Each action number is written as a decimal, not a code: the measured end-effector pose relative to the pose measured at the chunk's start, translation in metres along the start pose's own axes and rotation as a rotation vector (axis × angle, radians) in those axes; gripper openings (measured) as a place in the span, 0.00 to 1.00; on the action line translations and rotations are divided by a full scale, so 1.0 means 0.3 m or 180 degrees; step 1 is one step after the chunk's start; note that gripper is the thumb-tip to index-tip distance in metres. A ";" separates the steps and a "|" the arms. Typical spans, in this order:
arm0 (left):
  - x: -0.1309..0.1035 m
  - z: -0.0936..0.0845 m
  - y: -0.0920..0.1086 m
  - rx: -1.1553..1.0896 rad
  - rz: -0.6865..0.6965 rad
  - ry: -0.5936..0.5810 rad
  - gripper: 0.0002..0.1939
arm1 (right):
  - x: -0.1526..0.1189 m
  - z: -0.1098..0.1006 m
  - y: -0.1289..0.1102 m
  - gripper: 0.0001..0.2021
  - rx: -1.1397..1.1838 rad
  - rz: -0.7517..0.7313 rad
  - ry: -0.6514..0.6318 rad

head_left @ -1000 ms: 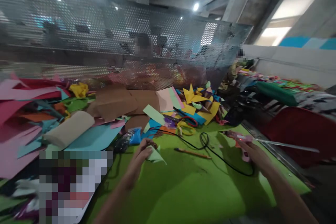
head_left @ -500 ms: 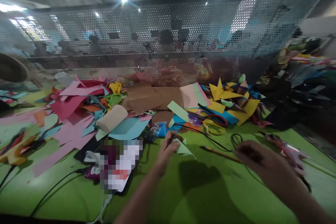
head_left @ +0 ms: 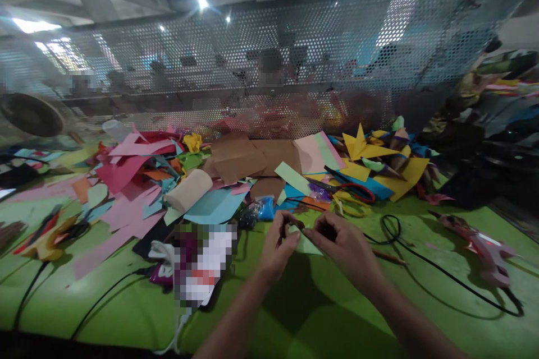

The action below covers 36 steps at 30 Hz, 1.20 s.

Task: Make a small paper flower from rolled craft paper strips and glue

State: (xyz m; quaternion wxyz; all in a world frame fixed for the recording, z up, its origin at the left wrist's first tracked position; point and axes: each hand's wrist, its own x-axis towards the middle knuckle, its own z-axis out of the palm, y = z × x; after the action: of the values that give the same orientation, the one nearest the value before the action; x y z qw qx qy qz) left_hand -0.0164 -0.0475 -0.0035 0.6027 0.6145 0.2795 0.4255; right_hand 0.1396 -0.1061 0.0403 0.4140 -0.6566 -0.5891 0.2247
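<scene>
Over the green table, my left hand (head_left: 278,247) is closed around a small piece of pale green paper (head_left: 309,244) with a dark brown bit at its top. My right hand (head_left: 346,244) meets it from the other side, thumb and fingers pinched at the paper's upper edge. The fingers hide much of the piece. A brown stick (head_left: 389,258), perhaps a pencil, lies just past my right wrist. Farther right rests a pink glue gun (head_left: 484,252) with a black cord.
Behind my hands lie brown sheets (head_left: 236,157), a beige roll (head_left: 189,189), scissors with red handles (head_left: 364,193) and yellow folded paper (head_left: 366,148). To the left are a covered phone (head_left: 208,269), cables, pink scraps (head_left: 130,207) and a yellow glue gun (head_left: 50,244). A perforated screen (head_left: 236,73) stands behind.
My right hand has moved left from near the cord and glue gun to the paper and now pinches it. My left hand still holds the paper. The view has shifted slightly.
</scene>
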 end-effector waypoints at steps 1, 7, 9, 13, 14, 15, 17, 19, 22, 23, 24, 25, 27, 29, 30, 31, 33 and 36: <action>-0.001 0.000 0.002 0.0043 0.0010 0.0000 0.10 | -0.001 0.003 0.002 0.14 -0.0047 -0.0005 0.0032; -0.004 -0.002 0.009 0.0254 0.0036 0.0017 0.10 | -0.012 0.019 0.021 0.13 -0.0263 -0.0175 0.0230; -0.004 -0.002 0.007 0.0290 0.0038 -0.0011 0.10 | -0.016 0.023 0.027 0.11 -0.0326 -0.0207 0.0293; -0.004 -0.001 0.005 0.0321 0.0072 -0.0033 0.10 | -0.020 0.023 0.029 0.10 -0.0448 -0.0290 0.0375; -0.004 0.000 0.006 0.0333 0.0072 -0.0033 0.10 | -0.021 0.022 0.028 0.10 -0.0482 -0.0321 0.0400; -0.004 0.000 0.007 0.0343 0.0070 -0.0036 0.10 | -0.021 0.020 0.025 0.10 -0.0519 -0.0355 0.0419; -0.004 0.001 0.010 0.0353 0.0065 -0.0040 0.11 | -0.022 0.015 0.020 0.10 -0.0589 -0.0432 0.0446; -0.003 0.002 0.011 0.0333 0.0069 -0.0048 0.11 | -0.022 0.012 0.016 0.10 -0.0631 -0.0509 0.0461; -0.002 0.003 0.011 0.0298 0.0087 -0.0040 0.12 | -0.022 0.014 0.015 0.10 -0.0599 -0.0582 0.0464; -0.002 0.003 0.011 0.0289 0.0085 -0.0025 0.12 | -0.022 0.016 0.016 0.10 -0.0582 -0.0581 0.0467; -0.002 0.004 0.011 0.0286 0.0074 -0.0008 0.12 | -0.022 0.018 0.018 0.10 -0.0570 -0.0569 0.0476; -0.003 0.004 0.012 0.0287 0.0058 0.0010 0.12 | -0.022 0.020 0.020 0.10 -0.0568 -0.0542 0.0490; -0.005 0.004 0.014 0.0293 0.0018 0.0034 0.12 | -0.023 0.022 0.026 0.10 -0.0567 -0.0455 0.0510; -0.007 0.004 0.015 0.0280 -0.0017 0.0062 0.11 | -0.024 0.021 0.032 0.11 -0.0522 -0.0362 0.0476; -0.008 0.004 0.016 0.0269 -0.0032 0.0081 0.11 | -0.025 0.019 0.035 0.12 -0.0477 -0.0320 0.0444; -0.008 0.004 0.016 0.0256 -0.0039 0.0103 0.11 | -0.027 0.018 0.037 0.12 -0.0424 -0.0278 0.0414; -0.009 0.006 0.016 0.0241 -0.0036 0.0133 0.10 | -0.029 0.016 0.041 0.12 -0.0317 -0.0185 0.0352; -0.009 0.008 0.017 0.0186 -0.0011 0.0129 0.10 | -0.031 0.018 0.039 0.12 -0.0176 -0.0058 0.0304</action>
State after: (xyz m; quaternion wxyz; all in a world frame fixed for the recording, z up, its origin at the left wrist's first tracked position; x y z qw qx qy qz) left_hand -0.0166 -0.0516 0.0013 0.5794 0.6226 0.3050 0.4284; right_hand 0.1404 -0.1131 0.0261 0.4254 -0.6724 -0.5805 0.1729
